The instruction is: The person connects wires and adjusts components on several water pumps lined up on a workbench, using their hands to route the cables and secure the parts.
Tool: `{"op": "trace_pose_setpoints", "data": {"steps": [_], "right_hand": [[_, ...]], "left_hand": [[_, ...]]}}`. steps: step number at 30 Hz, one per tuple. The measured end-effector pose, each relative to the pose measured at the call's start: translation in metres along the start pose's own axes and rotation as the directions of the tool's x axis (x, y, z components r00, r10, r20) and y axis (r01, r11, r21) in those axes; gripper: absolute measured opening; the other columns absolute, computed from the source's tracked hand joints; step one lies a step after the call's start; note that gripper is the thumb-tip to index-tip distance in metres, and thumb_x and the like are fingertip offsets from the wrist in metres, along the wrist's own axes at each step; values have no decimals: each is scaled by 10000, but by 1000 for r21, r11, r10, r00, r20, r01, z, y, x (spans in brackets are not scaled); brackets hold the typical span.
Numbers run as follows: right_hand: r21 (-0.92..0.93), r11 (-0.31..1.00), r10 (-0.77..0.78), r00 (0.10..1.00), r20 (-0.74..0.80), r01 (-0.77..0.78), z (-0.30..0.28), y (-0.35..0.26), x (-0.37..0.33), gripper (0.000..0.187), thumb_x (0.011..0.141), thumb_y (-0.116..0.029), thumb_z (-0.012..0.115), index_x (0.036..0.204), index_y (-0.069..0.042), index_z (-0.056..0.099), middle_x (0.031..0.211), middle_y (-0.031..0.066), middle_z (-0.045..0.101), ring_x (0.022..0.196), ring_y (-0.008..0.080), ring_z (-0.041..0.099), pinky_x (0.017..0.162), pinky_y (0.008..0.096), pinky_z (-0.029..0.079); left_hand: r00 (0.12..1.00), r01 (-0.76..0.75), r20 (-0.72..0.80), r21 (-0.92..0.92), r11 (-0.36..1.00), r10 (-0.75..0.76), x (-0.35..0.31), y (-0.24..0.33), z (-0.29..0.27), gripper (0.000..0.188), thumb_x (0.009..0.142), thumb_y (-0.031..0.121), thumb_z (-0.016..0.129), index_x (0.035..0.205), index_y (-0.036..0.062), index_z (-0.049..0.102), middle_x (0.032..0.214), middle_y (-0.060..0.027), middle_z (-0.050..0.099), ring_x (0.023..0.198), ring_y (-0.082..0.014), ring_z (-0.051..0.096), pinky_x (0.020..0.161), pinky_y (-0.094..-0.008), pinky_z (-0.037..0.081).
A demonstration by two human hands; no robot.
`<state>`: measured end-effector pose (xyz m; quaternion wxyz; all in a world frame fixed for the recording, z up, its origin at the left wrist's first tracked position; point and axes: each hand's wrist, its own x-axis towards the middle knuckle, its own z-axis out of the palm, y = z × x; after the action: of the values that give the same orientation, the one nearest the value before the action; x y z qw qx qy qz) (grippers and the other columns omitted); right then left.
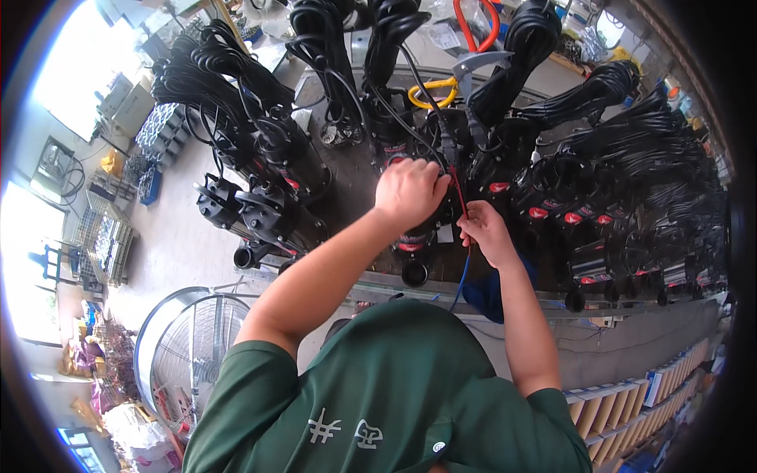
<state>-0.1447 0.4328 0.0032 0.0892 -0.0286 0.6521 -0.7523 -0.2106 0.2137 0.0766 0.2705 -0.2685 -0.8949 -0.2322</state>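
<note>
My left hand (411, 191) is closed over the top of a black pump (414, 243) in the middle of the bench. What its fingers grip is hidden beneath them. Just to the right, my right hand (486, 234) pinches a thin red lead (460, 194) that runs up beside the left hand toward a black cable plug (448, 144). A blue cord (463, 277) hangs below the right fingers, next to a dark blue cloth-like thing (484, 296). The pump's round outlet faces me, under a red label.
Black pumps with coiled cables (229, 67) crowd the left and the back; more pumps (607, 185) fill the right. Beyond my hands lie scissors-like grey blades (479, 61) with red and yellow loop handles. A large round fan (185, 347) stands at left; cardboard dividers (623, 410) at lower right.
</note>
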Motion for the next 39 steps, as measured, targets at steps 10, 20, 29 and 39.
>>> {"op": "trace_pose_setpoints", "data": {"steps": [10, 20, 29, 39], "right_hand": [[33, 995, 91, 994, 68, -94, -9, 27, -38, 421, 892, -55, 752, 1249, -52, 529, 928, 32, 662, 737, 92, 614, 635, 234, 481], [-112, 987, 120, 991, 66, -112, -39, 46, -68, 112, 913, -30, 712, 964, -48, 614, 873, -16, 633, 735, 49, 584, 654, 222, 476], [-71, 997, 38, 998, 58, -34, -35, 55, -81, 66, 992, -39, 604, 1053, -45, 578, 916, 5, 637, 743, 59, 572, 697, 223, 491], [-1, 999, 42, 998, 53, -42, -39, 66, -92, 148, 1025, -95, 583, 1154, -21, 586, 887, 14, 656, 683, 52, 544, 637, 222, 468]], "left_hand": [[921, 200, 353, -69, 977, -163, 55, -98, -6, 360, 899, 445, 628, 873, 96, 712, 880, -154, 717, 907, -382, 696, 796, -494, 549], [853, 428, 451, -314, 848, -263, 55, -163, -6, 225, 896, 238, 605, 874, 17, 637, 726, -95, 561, 733, -185, 573, 703, -338, 444], [768, 592, 343, -61, 803, -541, 26, -234, -7, 231, 803, 251, 615, 889, 86, 752, 835, -90, 693, 863, -232, 651, 797, -351, 472], [633, 773, 503, -375, 511, -589, 5, -268, -29, 207, 743, 65, 519, 836, 10, 696, 832, -69, 616, 780, -209, 554, 730, -321, 444]]}}
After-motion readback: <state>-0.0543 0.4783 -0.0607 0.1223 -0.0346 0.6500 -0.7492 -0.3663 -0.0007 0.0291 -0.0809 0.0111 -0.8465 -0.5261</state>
